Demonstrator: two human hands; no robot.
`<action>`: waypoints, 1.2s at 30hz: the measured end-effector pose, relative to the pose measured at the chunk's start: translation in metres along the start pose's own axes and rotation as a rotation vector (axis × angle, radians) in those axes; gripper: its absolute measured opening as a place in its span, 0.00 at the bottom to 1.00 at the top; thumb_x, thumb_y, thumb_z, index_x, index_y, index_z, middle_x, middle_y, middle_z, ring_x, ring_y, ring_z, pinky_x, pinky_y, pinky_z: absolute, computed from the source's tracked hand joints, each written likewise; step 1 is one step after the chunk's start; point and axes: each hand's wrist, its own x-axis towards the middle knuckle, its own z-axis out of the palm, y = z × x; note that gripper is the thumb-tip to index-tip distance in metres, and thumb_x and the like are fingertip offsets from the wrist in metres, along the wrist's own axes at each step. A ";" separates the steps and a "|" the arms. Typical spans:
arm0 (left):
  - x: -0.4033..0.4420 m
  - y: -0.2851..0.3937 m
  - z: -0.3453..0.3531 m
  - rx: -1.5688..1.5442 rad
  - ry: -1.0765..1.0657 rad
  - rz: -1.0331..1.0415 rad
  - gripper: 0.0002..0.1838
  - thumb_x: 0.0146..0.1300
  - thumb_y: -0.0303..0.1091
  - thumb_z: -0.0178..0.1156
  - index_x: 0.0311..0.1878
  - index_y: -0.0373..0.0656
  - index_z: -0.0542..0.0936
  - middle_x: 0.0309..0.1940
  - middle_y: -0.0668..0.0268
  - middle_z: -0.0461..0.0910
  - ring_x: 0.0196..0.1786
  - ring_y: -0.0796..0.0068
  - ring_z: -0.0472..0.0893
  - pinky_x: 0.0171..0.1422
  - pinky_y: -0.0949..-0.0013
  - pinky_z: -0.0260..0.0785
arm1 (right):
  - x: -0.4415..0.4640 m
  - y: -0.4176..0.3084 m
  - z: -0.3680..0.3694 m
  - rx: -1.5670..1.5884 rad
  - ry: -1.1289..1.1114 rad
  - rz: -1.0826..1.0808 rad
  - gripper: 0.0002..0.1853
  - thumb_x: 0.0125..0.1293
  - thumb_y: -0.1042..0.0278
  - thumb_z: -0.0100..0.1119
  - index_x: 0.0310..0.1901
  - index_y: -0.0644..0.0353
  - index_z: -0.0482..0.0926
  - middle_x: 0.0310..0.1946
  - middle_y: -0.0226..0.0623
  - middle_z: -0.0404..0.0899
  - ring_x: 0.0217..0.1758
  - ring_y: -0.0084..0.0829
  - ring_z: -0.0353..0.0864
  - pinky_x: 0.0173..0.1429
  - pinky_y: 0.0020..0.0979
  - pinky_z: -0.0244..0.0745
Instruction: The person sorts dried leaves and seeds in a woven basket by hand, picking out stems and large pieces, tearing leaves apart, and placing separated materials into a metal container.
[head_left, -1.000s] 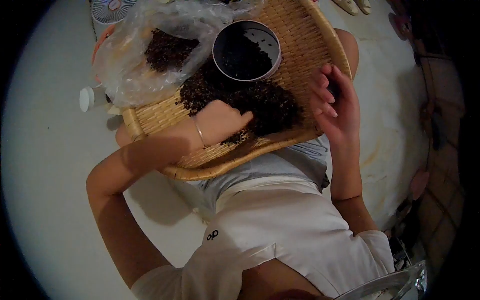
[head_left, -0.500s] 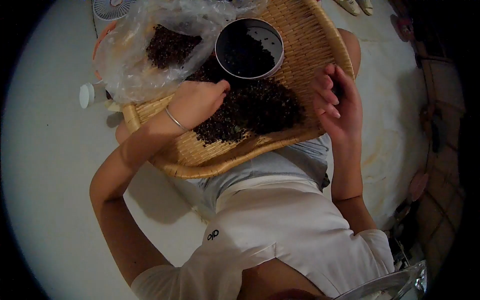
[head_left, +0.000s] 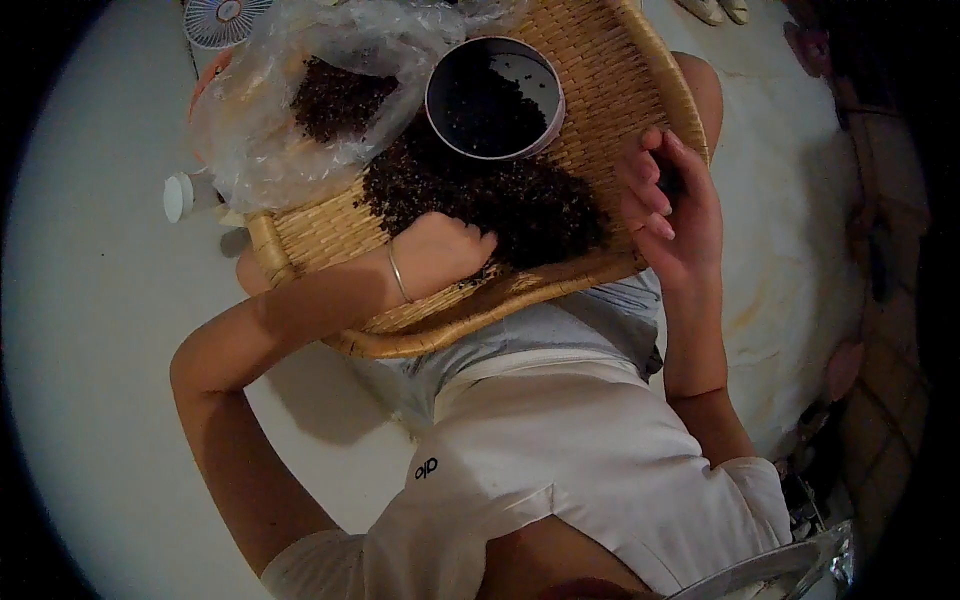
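Note:
A wicker tray (head_left: 630, 85) rests across the lap and holds a heap of dark, crumbly grains (head_left: 545, 215). My left hand (head_left: 443, 257), with a bangle at the wrist, is closed at the near left edge of the heap. Its fingertips are mostly hidden, so what they pinch does not show. Over the tray's right side, my right hand (head_left: 675, 205) is turned palm up with curled fingers. A dark patch shows between its thumb and fingers; I cannot make out what it is. A round tin (head_left: 556, 120), partly filled with the dark grains, stands at the heap's far side.
A clear plastic bag (head_left: 270, 160) with more dark grains lies open at the tray's far left. Beyond it are a small white fan (head_left: 225, 20) and a white cap (head_left: 178, 198). Shoes (head_left: 715, 10) are at the top right.
My left hand has moved right and nearer my body, from the heap's left side to its near edge. My right hand has barely moved.

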 end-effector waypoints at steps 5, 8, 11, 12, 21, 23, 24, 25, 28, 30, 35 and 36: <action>0.009 0.004 0.018 0.114 0.053 0.063 0.08 0.45 0.30 0.54 0.31 0.39 0.75 0.20 0.64 0.74 0.25 0.67 0.78 0.24 0.67 0.72 | 0.001 0.000 0.001 0.006 -0.055 -0.001 0.13 0.70 0.66 0.39 0.41 0.67 0.71 0.26 0.32 0.65 0.19 0.15 0.58 0.12 0.14 0.55; 0.009 0.000 0.011 0.111 0.069 0.091 0.07 0.45 0.30 0.54 0.29 0.40 0.75 0.19 0.64 0.74 0.25 0.68 0.78 0.24 0.67 0.72 | 0.000 -0.002 -0.004 -0.051 -0.032 0.029 0.13 0.67 0.61 0.45 0.41 0.64 0.73 0.26 0.31 0.70 0.19 0.17 0.62 0.13 0.16 0.54; 0.004 -0.007 -0.001 0.029 0.038 0.001 0.05 0.48 0.31 0.54 0.27 0.41 0.76 0.20 0.63 0.75 0.25 0.66 0.79 0.25 0.66 0.72 | -0.001 -0.001 -0.004 -0.030 -0.070 0.036 0.13 0.67 0.61 0.45 0.41 0.63 0.73 0.26 0.31 0.70 0.19 0.17 0.62 0.13 0.16 0.54; 0.003 -0.011 -0.003 -0.054 0.029 -0.076 0.05 0.50 0.31 0.55 0.29 0.41 0.77 0.21 0.62 0.76 0.25 0.65 0.79 0.27 0.65 0.72 | -0.001 -0.001 -0.004 -0.030 -0.071 0.035 0.13 0.67 0.61 0.45 0.41 0.63 0.73 0.26 0.31 0.70 0.19 0.17 0.62 0.13 0.16 0.54; -0.005 -0.037 -0.019 -0.686 0.207 -0.586 0.11 0.59 0.42 0.55 0.35 0.47 0.81 0.20 0.60 0.77 0.24 0.62 0.77 0.29 0.65 0.68 | 0.000 -0.001 -0.003 -0.018 -0.066 0.054 0.13 0.68 0.61 0.44 0.40 0.63 0.73 0.26 0.31 0.71 0.19 0.17 0.62 0.13 0.15 0.54; -0.007 -0.037 -0.022 -0.757 0.224 -0.601 0.11 0.59 0.42 0.56 0.35 0.47 0.81 0.20 0.60 0.77 0.24 0.62 0.77 0.29 0.65 0.68 | 0.000 -0.001 -0.003 -0.025 -0.056 0.054 0.13 0.68 0.61 0.45 0.40 0.63 0.73 0.26 0.31 0.71 0.19 0.17 0.62 0.13 0.15 0.53; -0.010 -0.034 -0.025 -0.672 0.187 -0.492 0.11 0.59 0.42 0.56 0.36 0.47 0.80 0.22 0.60 0.78 0.25 0.62 0.78 0.30 0.65 0.69 | 0.000 -0.001 -0.002 -0.027 -0.056 0.055 0.13 0.68 0.61 0.45 0.40 0.63 0.73 0.26 0.31 0.71 0.19 0.17 0.62 0.13 0.15 0.53; -0.011 -0.031 -0.026 -0.585 0.151 -0.383 0.11 0.59 0.42 0.56 0.38 0.47 0.80 0.24 0.61 0.78 0.26 0.62 0.78 0.30 0.65 0.70 | 0.000 0.000 0.000 -0.035 -0.045 0.031 0.13 0.69 0.63 0.42 0.41 0.65 0.72 0.26 0.32 0.68 0.19 0.16 0.60 0.13 0.14 0.54; -0.014 -0.023 -0.027 -0.313 0.057 -0.063 0.11 0.60 0.43 0.55 0.41 0.48 0.78 0.26 0.64 0.78 0.28 0.63 0.79 0.31 0.63 0.71 | -0.001 0.001 0.001 -0.053 -0.039 -0.003 0.13 0.70 0.66 0.39 0.41 0.67 0.71 0.26 0.32 0.65 0.19 0.15 0.58 0.12 0.14 0.55; -0.013 -0.018 -0.025 -0.211 -0.018 -0.024 0.11 0.58 0.38 0.55 0.42 0.48 0.77 0.25 0.65 0.76 0.29 0.64 0.79 0.31 0.63 0.73 | -0.001 0.002 -0.001 -0.062 -0.044 -0.011 0.13 0.70 0.66 0.39 0.41 0.66 0.71 0.26 0.31 0.65 0.19 0.15 0.58 0.12 0.14 0.55; -0.004 -0.017 -0.010 0.069 -0.030 0.011 0.12 0.49 0.31 0.54 0.38 0.41 0.76 0.23 0.63 0.76 0.28 0.66 0.80 0.28 0.66 0.72 | 0.000 0.001 -0.002 -0.068 -0.003 0.006 0.13 0.67 0.62 0.46 0.40 0.64 0.73 0.26 0.31 0.70 0.18 0.17 0.62 0.12 0.16 0.53; -0.002 -0.017 -0.011 0.072 -0.028 0.010 0.12 0.49 0.31 0.54 0.38 0.41 0.76 0.23 0.63 0.76 0.28 0.66 0.80 0.28 0.66 0.72 | 0.000 0.001 -0.001 -0.070 -0.007 0.005 0.13 0.67 0.62 0.46 0.40 0.64 0.73 0.26 0.31 0.70 0.18 0.17 0.62 0.12 0.16 0.53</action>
